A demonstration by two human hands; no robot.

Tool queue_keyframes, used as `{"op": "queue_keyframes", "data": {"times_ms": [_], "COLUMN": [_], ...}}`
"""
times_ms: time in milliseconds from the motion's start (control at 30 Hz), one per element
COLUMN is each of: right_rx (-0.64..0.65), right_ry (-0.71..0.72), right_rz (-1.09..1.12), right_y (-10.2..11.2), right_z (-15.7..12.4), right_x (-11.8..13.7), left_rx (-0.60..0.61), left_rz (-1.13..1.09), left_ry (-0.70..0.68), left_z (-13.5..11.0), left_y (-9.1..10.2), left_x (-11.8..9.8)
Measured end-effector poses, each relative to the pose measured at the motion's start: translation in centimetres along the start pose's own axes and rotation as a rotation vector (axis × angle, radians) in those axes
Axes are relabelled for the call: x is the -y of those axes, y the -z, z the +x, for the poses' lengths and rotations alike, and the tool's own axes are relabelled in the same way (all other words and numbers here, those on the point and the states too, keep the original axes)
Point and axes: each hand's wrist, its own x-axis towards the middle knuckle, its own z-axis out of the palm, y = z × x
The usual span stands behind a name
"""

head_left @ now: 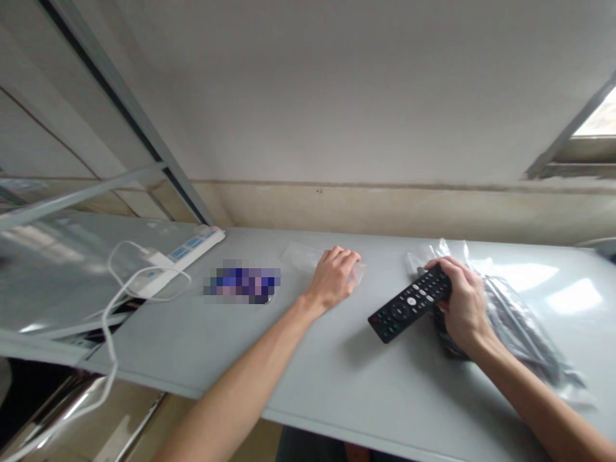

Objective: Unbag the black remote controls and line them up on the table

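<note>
My right hand [462, 301] grips a black remote control [404, 305] by its far end. The remote's button side faces up, and it hangs tilted above the table, casting a shadow. My left hand [333, 277] is closed over a thin clear plastic bag [301, 255], low at the tabletop; its fingertips are partly hidden. Behind and beneath my right hand lies a larger clear plastic bag [522, 321] with dark items inside that I cannot make out.
A pixelated phone-like object [245, 283] lies left of my left hand. Farther left, a white power strip [185, 256] has a plug and a looping white cable [108, 327]. A metal frame post [129, 109] stands at the left, and a wall [337, 115] backs the grey table [308, 366].
</note>
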Motion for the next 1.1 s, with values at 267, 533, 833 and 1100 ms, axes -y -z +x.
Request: {"op": "queue_keyframes", "data": {"times_ms": [267, 533, 833, 1100], "right_rx": [-0.053, -0.084, -0.077, -0.09], "right_ry": [0.074, 0.103, 0.073, 0.101], "right_rz": [0.013, 0.042, 0.03, 0.088], "right_y": [-0.2, -0.3, -0.5, -0.4], "right_z": [0.0, 0.2, 0.1, 0.5], "right_x": [-0.4, -0.7, -0.1, -0.7], "left_rx": [0.072, 0.067, 0.065, 0.079], "left_rz": [-0.044, -0.119, -0.139, -0.165], "left_ry": [-0.032, -0.002, 0.002, -0.022], "left_z": [-0.1, 0.0, 0.0, 0.1], "left_y": [-0.4, -0.4, -0.6, -0.5], "left_x": [-0.8, -1.0, -0.7, -0.9]}}
